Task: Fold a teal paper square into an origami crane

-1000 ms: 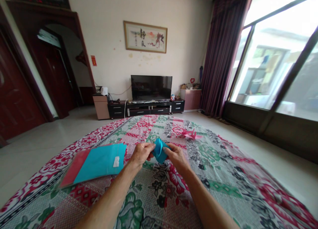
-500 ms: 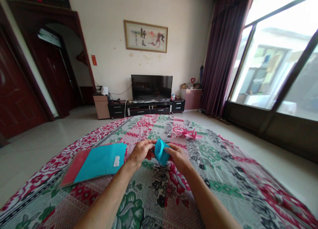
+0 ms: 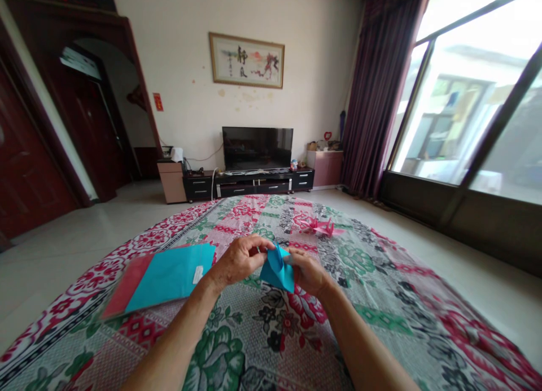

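Observation:
A partly folded piece of blue origami paper (image 3: 277, 274) is held up above the patterned cloth between my two hands. My left hand (image 3: 242, 260) pinches its upper left edge between thumb and fingertips. On the other side my right hand (image 3: 308, 271) grips it, thumb on the near face and fingers behind. One flap stands up along the middle of the paper. Left of my hands lies a clear packet of blue and red paper sheets (image 3: 169, 278) with a small white label. Folded pink paper figures (image 3: 326, 227) sit farther off, to the right.
A floral cloth (image 3: 220, 351) covers the round table under my hands. Beyond it, a television (image 3: 257, 148) stands on a low black cabinet (image 3: 237, 187). A dark curtain (image 3: 372, 97) and large windows are at the right, wooden doors at the left.
The blue paper has turned and opened out, now showing a flatter, wider lower part and an upright flap. My left hand has shifted its pinch to the top edge.

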{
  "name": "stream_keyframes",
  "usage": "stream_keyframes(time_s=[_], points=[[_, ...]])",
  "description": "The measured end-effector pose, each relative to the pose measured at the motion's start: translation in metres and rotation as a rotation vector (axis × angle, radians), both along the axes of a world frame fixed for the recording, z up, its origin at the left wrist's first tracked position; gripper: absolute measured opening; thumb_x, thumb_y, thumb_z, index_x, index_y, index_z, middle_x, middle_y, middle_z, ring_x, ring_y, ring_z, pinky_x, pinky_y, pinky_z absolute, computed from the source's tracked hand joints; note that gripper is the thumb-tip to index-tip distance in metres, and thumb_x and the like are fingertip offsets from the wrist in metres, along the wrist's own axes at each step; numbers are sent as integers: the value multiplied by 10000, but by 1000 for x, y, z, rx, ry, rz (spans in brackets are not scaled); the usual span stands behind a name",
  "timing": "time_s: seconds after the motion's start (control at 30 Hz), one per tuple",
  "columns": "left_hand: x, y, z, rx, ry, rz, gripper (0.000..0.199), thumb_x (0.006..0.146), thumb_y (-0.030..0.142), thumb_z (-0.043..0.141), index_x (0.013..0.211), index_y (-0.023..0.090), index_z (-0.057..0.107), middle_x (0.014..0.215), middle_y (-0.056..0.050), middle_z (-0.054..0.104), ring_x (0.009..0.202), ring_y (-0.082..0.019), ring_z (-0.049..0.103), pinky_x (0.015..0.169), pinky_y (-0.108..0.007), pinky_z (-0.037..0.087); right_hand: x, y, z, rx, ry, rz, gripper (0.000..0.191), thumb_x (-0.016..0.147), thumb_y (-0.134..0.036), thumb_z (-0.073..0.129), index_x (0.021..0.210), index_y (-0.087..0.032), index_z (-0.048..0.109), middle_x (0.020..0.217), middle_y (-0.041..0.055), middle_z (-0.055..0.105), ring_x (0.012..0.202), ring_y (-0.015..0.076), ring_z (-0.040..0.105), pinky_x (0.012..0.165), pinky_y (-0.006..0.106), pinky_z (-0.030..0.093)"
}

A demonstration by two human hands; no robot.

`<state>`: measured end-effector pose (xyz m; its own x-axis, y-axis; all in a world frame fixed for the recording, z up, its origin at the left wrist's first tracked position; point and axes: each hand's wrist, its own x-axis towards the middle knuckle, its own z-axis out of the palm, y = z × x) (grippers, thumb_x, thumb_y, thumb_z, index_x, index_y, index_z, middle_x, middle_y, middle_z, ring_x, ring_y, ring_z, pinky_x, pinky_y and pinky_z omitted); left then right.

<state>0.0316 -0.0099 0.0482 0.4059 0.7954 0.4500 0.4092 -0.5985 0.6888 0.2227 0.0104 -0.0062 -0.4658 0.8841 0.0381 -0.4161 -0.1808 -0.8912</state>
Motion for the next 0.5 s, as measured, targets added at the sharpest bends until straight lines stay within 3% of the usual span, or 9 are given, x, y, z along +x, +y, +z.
stream_keyframes(time_s=[0.23, 0.5], points=[[-4, 2, -1, 32, 71, -47, 169, 746, 189, 568, 866, 192, 686, 820, -13, 609, 690, -104, 522, 636, -222, 430, 2, 3, -3, -9, 4, 20, 132, 587, -221, 662, 668, -147, 589, 566, -28, 558, 474, 75, 448, 505, 204, 370], [-8, -2, 9, -24, 172, -96, 131, 743, 236, 601, 815, 194, 703, 776, -9, 598, 696, -110, 537, 628, -218, 413, 2, -1, 1, 5, -74, 31, 100, 569, -198, 638, 633, -141, 587, 506, -47, 504, 439, 62, 418, 452, 191, 326]])
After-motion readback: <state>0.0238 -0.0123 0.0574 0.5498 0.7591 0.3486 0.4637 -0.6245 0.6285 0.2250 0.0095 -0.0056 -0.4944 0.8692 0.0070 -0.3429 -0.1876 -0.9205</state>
